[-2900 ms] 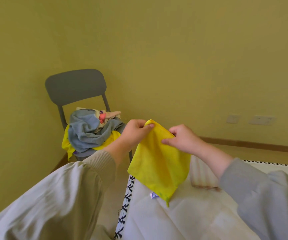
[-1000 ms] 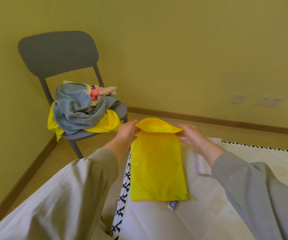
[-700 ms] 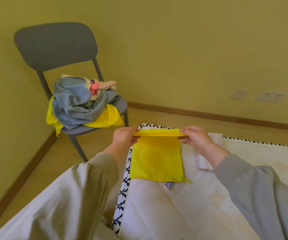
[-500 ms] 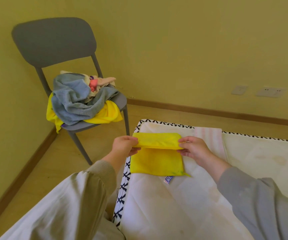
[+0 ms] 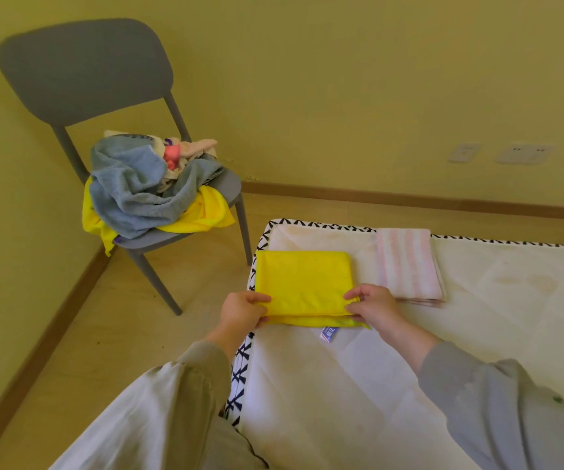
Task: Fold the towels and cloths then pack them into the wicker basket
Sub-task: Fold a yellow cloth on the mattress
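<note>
A yellow cloth point(image 5: 304, 283) lies folded in half on the near left corner of a white mattress point(image 5: 409, 368). My left hand point(image 5: 243, 310) pinches its near left corner and my right hand point(image 5: 372, 308) pinches its near right corner, both holding the top layer down on the lower one. A small label point(image 5: 329, 334) sticks out under the near edge. Just to the right lies a folded pink-striped towel point(image 5: 407, 262). No wicker basket is in view.
A grey chair point(image 5: 83, 72) stands in the left corner with a heap of unfolded cloths point(image 5: 144, 188) on its seat: a blue-grey towel, a yellow cloth, pale and pink pieces. Wooden floor point(image 5: 138, 317) lies between chair and mattress. Wall sockets point(image 5: 524, 153) sit at the right.
The yellow cloth was held in the air, then laid long on the mattress. Both hands then brought its far edge toward me, folding it in half.
</note>
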`<state>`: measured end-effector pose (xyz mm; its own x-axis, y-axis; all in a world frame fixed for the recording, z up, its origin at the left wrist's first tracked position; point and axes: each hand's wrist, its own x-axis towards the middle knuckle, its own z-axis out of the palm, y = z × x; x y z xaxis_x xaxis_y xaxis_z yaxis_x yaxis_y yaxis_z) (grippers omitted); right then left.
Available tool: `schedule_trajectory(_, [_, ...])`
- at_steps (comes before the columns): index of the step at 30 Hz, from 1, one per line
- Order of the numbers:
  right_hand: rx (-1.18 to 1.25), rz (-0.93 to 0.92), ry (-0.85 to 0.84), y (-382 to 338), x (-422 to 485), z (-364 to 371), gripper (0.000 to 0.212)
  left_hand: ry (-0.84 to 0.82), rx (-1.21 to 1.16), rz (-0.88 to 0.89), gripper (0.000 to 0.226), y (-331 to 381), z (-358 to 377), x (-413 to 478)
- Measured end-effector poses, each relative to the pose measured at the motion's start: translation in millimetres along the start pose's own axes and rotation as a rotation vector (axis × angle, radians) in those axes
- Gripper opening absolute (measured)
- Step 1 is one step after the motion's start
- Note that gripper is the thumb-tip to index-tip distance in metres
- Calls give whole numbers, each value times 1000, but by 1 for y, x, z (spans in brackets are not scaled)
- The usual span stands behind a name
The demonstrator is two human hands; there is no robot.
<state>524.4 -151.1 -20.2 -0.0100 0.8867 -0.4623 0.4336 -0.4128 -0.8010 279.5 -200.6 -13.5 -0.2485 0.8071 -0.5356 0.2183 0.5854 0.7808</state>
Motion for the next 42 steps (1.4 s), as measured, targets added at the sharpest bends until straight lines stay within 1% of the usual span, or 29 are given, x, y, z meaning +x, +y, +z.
schedule_trajectory(4, [-145, -67, 38, 10, -3, 4, 25, 24, 211, 85, 23, -9, 5, 3])
schedule_trajectory(9, [-309, -145, 26, 18, -3, 6, 19, 39, 510, 199, 27, -17, 7, 9])
schedule_trajectory(11, [-392, -210, 27, 21, -3, 7, 15, 74, 654, 245, 27, -19, 8, 8])
schedule_trajectory(12, [-460, -262, 25, 22, -3, 7, 12, 119, 741, 300, 25, -18, 9, 6])
schedule_trajectory(13, [-543, -327, 23, 24, -2, 6, 11, 191, 842, 407, 21, -19, 10, 5])
schedule_trajectory(14, [-635, -394, 18, 25, -2, 4, 16, 230, 956, 551, 15, -18, 10, 5])
schedule_trajectory(15, [-727, -458, 14, 25, -3, 3, 24, 242, 1066, 680, 17, -19, 11, 4])
schedule_trajectory(16, [-818, -527, 15, 25, -4, 1, 32, 242, 1160, 779, 25, -19, 13, 5])
schedule_trajectory(17, [-920, -602, 22, 25, -4, -1, 38, 219, 1213, 847, 31, -20, 14, 7])
schedule_trajectory(19, [-1112, -715, 38, 25, -3, -3, 44, 145, 1261, 926, 37, -21, 17, 9])
schedule_trajectory(20, [-1162, -763, 43, 25, -3, -4, 44, 116, 1275, 951, 37, -21, 17, 9])
schedule_trajectory(22, [-1164, -825, 18, 23, -2, -5, 38, 83, 1287, 986, 37, -20, 18, 12])
schedule_trajectory(24, [-1141, -849, -29, 19, -1, -7, 25, 61, 1268, 1002, 34, -19, 17, 14])
schedule_trajectory(26, [-1118, -832, -85, 13, 0, -10, 10, 57, 1255, 1013, 32, -17, 16, 16])
schedule_trajectory(29, [-1183, -742, -150, 4, 6, -11, 20, 50, 1238, 1023, 34, -19, 13, 20])
schedule_trajectory(31, [-1186, -718, -163, -5, 11, -13, 20, 75, 1209, 1015, 36, -19, 9, 23])
schedule_trajectory(32, [-1176, -726, -143, -10, 12, -13, 17, 96, 1187, 1015, 37, -17, 7, 24])
schedule_trajectory(34, [-1155, -817, -28, -18, 16, -16, 2, 140, 1143, 1033, 36, -10, 2, 25])
schedule_trajectory(36, [-1155, -901, 80, -19, 21, -19, 23, 178, 1108, 1075, 35, -3, -1, 25])
schedule_trajectory(37, [-1172, -901, 101, -22, 21, -20, 28, 194, 1099, 1097, 35, 0, -2, 25])
schedule_trajectory(40, [-1205, -1009, 93, -23, 25, -19, 33, 237, 1100, 1144, 35, 7, -5, 23])
schedule_trajectory(42, [-1201, -1116, 139, -25, 27, -17, 30, 250, 1106, 1157, 36, 9, -5, 21])
